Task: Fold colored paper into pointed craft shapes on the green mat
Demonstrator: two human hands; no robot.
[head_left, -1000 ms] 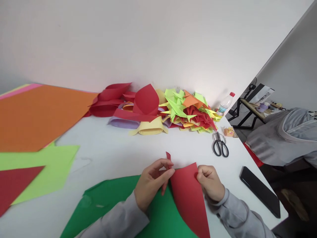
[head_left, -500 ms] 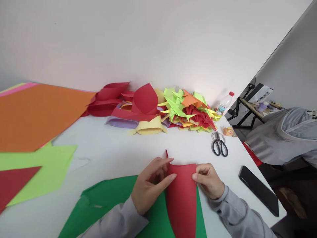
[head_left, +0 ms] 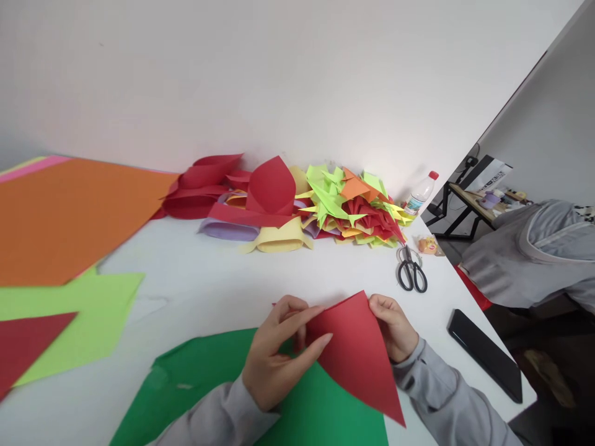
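A red paper sheet [head_left: 357, 356], folded to a pointed triangle, is held just above the table between both hands. My left hand [head_left: 274, 353] pinches its left edge with thumb and fingers closed on it. My right hand [head_left: 395, 325] grips its upper right edge, partly hidden behind the paper. Under the hands lies a large green paper sheet [head_left: 204, 387] on the white table [head_left: 223, 285].
A heap of folded paper shapes [head_left: 302, 207] in red, lime, yellow and orange lies along the wall. Black scissors [head_left: 411, 272], a water bottle [head_left: 421, 195] and a black phone [head_left: 483, 353] sit right. Orange [head_left: 69, 214], lime [head_left: 79, 310] and red sheets lie left. Another person's grey sleeve [head_left: 534, 260] is at right.
The red paper went from a curved, rolled shape to a flat triangle, its tip swung to the lower right. Both hands shifted slightly lower on it.
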